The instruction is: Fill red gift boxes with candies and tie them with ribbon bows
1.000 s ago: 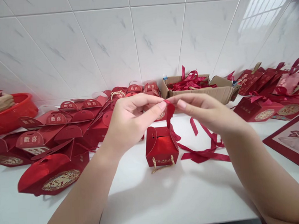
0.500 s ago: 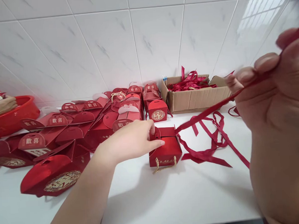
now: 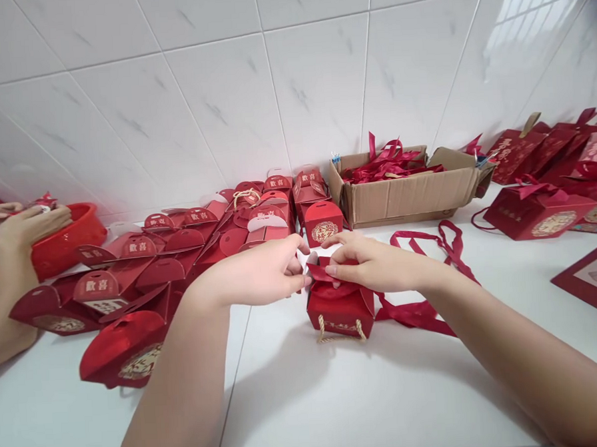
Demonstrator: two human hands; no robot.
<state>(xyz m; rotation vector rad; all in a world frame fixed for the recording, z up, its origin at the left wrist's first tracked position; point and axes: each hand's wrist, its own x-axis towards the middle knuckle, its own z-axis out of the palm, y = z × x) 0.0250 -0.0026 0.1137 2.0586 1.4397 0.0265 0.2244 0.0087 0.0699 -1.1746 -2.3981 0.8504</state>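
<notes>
Red box (image 3: pixel 341 320) stood on the table (image 3: pixel 298 403), seven o'clock from the carton (image 3: pixel 397 203).
Right grip (image 3: pixel 373 263), at one o'clock, pinched ribbon (image 3: pixel 320 272); left grip (image 3: pixel 268 273), at ten o'clock: I couldn't tell its hold.

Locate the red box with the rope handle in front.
In the head view, the red box stands just right of centre on the white table, left hand and right hand at its top, ribbon lying to its right.

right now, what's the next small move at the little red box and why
Probably have the left hand pinch the red ribbon atop the little red box: its fingertips are close beside it, the right hand is at it too, and it doesn't look tied.
</notes>
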